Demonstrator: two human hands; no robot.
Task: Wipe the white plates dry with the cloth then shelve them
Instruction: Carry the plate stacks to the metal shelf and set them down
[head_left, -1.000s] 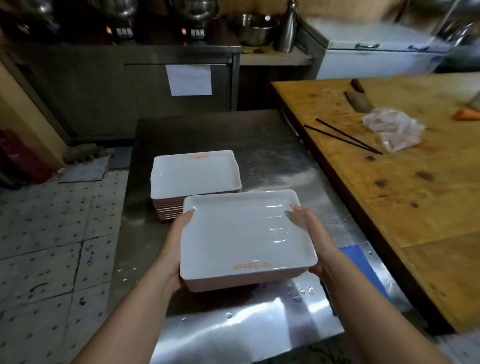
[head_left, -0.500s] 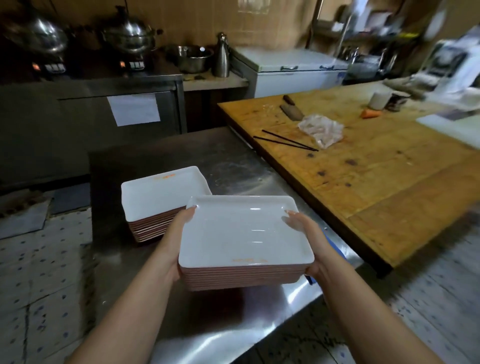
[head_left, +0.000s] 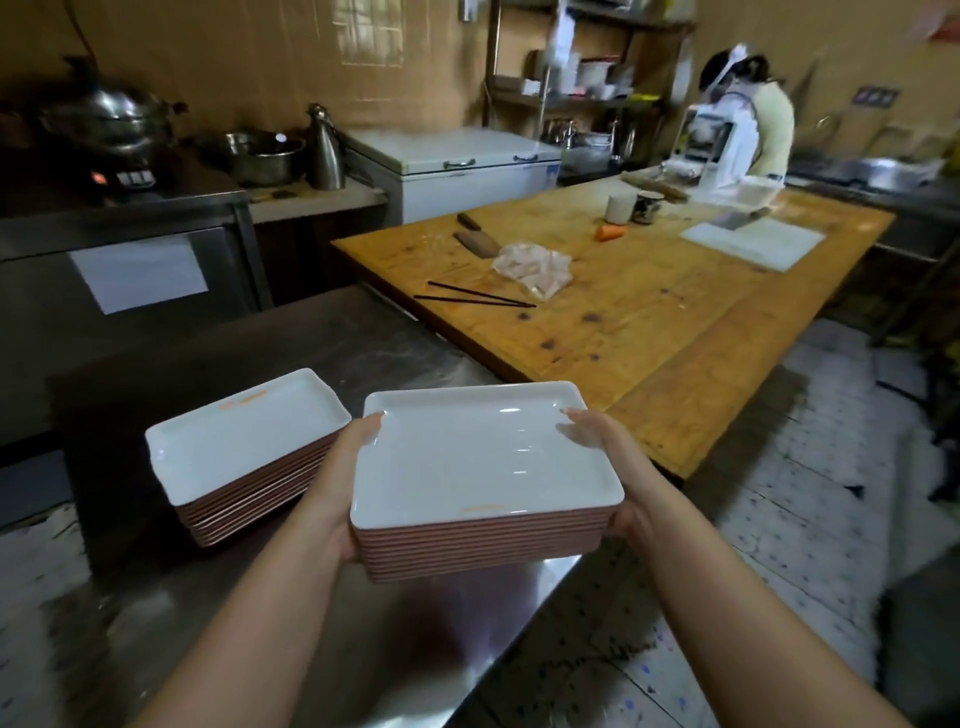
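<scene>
Shelving step, we judge. Our left hand (head_left: 347, 486) and right hand (head_left: 605, 457) grip the plate stack (head_left: 483, 467) above the steel counter (head_left: 311, 343); next, carry level to shelves (head_left: 566, 88), possibly those behind.

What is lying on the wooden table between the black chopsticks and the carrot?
In the head view, a crumpled clear plastic bag lies on the wooden table, between the black chopsticks and the carrot.
</scene>
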